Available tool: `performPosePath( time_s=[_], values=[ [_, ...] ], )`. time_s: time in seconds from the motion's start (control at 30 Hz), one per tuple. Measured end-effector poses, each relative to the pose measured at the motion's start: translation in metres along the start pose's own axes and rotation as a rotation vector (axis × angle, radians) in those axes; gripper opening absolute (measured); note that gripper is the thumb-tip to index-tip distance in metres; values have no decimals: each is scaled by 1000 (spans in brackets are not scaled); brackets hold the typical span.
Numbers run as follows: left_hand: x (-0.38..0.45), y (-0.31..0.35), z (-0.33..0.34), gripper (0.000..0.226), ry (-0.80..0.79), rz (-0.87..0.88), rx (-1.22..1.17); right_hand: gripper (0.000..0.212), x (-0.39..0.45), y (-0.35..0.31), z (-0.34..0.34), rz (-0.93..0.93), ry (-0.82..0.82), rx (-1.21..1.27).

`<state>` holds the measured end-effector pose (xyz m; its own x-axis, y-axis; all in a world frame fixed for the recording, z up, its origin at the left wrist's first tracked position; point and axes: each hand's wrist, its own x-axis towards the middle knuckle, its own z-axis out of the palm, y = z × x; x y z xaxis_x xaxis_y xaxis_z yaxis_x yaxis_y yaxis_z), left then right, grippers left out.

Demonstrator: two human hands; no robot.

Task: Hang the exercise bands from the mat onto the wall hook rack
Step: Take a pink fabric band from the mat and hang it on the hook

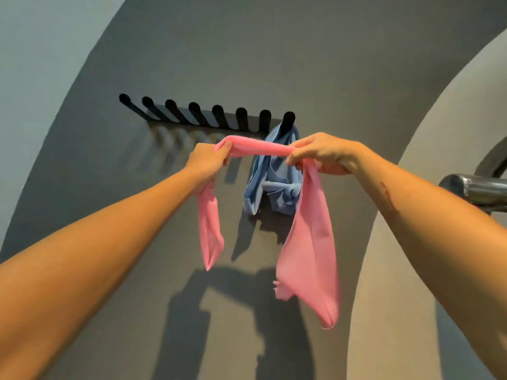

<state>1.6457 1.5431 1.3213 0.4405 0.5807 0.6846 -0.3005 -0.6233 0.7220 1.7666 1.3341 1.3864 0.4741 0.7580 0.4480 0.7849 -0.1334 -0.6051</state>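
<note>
A pink exercise band (308,242) is stretched between my two hands just below the black wall hook rack (208,116). My left hand (210,160) grips its left part, with a short end hanging down. My right hand (326,153) grips the right part, from which a longer loop hangs. A blue exercise band (267,185), knotted near the bottom, hangs from the rightmost peg of the rack, partly behind my right hand and the pink band.
The rack has several bare black pegs to the left of the blue band, on a grey wall. A shiny metal tube (477,189) juts in at the right edge. A lighter curved wall section (411,215) stands to the right.
</note>
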Motion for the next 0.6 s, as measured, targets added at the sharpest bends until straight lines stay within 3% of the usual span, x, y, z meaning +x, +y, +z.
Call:
performPosePath(
  time_s=[0.07,0.2,0.33,0.47,0.6],
  values=[
    [21,8,19,47,35,49,-14,8,16,1,-21,-20,94,-37],
    [65,18,48,48,117,93,-1,13,43,-13,-57,-27,214,-187],
    [93,25,75,49,124,114,10,9,68,-23,-74,-86,398,-177],
    [100,13,87,57,54,320,116,11,85,-7,-86,-128,517,-149],
    [103,18,86,61,134,467,160,25,104,-1,-91,-161,547,-36]
  ],
)
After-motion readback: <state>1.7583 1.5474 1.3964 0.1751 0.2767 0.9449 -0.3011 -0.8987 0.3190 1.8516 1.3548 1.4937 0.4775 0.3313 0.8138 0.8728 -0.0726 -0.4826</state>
